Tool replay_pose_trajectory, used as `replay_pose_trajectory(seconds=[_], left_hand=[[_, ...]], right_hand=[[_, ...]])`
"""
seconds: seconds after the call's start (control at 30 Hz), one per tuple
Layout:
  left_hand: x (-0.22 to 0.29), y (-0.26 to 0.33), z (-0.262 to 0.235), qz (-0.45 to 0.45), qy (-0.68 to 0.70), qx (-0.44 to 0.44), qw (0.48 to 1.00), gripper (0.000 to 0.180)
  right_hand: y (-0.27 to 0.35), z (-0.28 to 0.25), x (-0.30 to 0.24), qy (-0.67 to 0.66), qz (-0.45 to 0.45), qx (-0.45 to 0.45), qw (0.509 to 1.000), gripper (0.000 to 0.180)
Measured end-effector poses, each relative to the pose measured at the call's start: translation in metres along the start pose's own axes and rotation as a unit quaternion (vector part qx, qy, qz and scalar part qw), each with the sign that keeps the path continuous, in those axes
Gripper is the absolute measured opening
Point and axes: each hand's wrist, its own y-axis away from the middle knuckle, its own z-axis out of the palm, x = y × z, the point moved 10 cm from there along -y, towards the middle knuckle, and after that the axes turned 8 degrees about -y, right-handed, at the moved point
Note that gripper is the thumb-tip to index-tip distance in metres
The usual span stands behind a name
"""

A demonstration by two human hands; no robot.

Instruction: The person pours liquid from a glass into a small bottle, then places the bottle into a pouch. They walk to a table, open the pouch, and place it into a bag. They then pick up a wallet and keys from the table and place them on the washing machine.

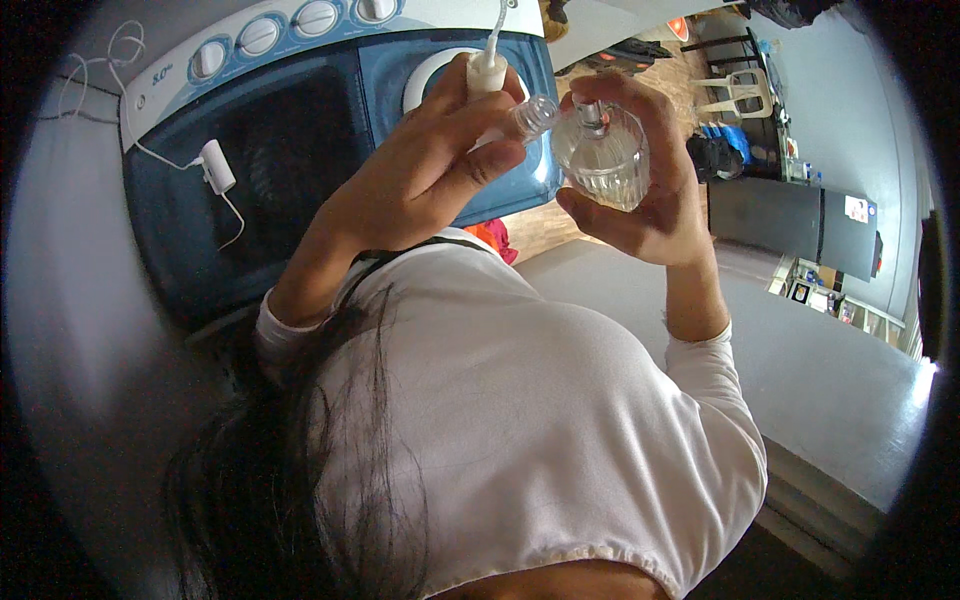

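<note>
We curl our left hand (425, 170) around a clear cylindrical cap (537, 115), a white corded plastic piece (487, 72) among its fingers | our right hand (672, 170) grips a round, ribbed clear-glass bottle with a silver neck (612, 165), near the cap | beyond, a blue-and-white washing machine (300, 130)

Dark number (162, 74), on washing machine's control panel (286, 42)

Right fingers (640, 97) hold a ribbed clear bottle (612, 168).
</note>
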Motion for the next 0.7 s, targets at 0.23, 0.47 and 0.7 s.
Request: replay_pose_trajectory(seconds=[0.23,0.47,0.7], left_hand=[[0.006,-0.002,-0.003,0.039,-0.091,0.052,0.994,0.036],[0.008,0.0,-0.004,0.047,-0.115,0.067,0.99,0.038],[0.006,0.002,-0.005,0.045,-0.153,0.062,0.985,0.037]], right_hand=[[-0.009,0.001,-0.012,0.116,-0.021,-0.044,0.992,0.067],[-0.012,0.006,-0.01,0.152,-0.011,-0.056,0.987,0.067],[-0.012,0.009,-0.006,0.146,0.015,-0.074,0.986,0.063]])
